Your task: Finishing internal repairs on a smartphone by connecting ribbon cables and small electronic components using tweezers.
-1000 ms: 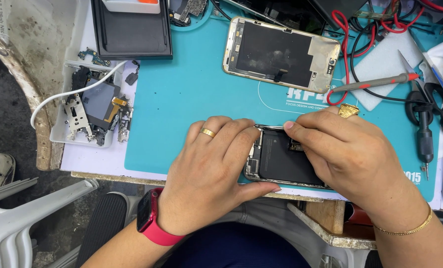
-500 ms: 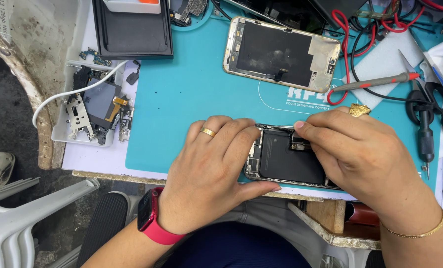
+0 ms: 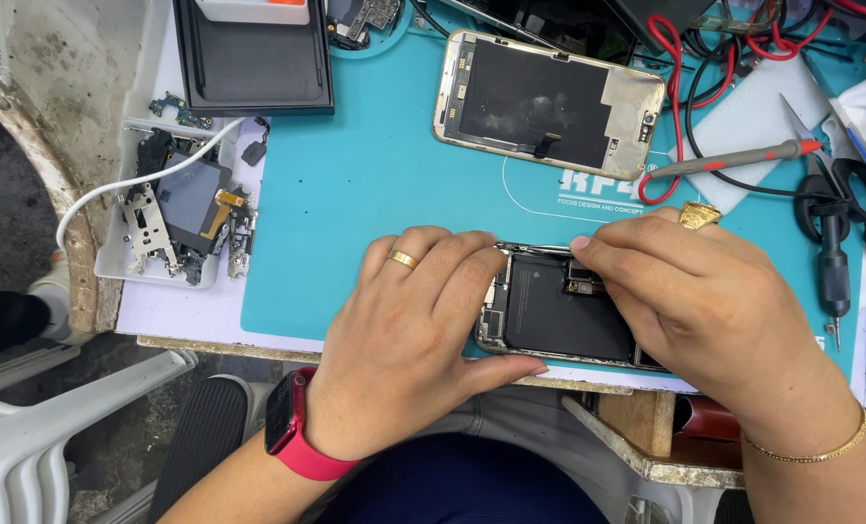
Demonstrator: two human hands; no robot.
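Note:
An opened phone body (image 3: 561, 312) with its dark battery and boards showing lies near the front edge of a teal work mat (image 3: 365, 184). My left hand (image 3: 408, 330), with a gold ring and a pink wrist watch, grips the phone's left end, thumb along its near edge. My right hand (image 3: 709, 306), wearing a gold ring and a thin bracelet, rests over the phone's right half, its fingertips pinched at the small parts by the top edge. Whether those fingers hold a tool or part is hidden.
A detached phone screen (image 3: 547, 107) lies face down at the back of the mat. A white tray of small parts (image 3: 176, 223) sits left, a black box (image 3: 253, 58) behind it. A probe with red wires (image 3: 734, 157), scissors and a screwdriver (image 3: 831, 247) lie right.
My right hand has slid a little to the right along the phone's top edge, uncovering more of the battery. My left hand has kept its hold.

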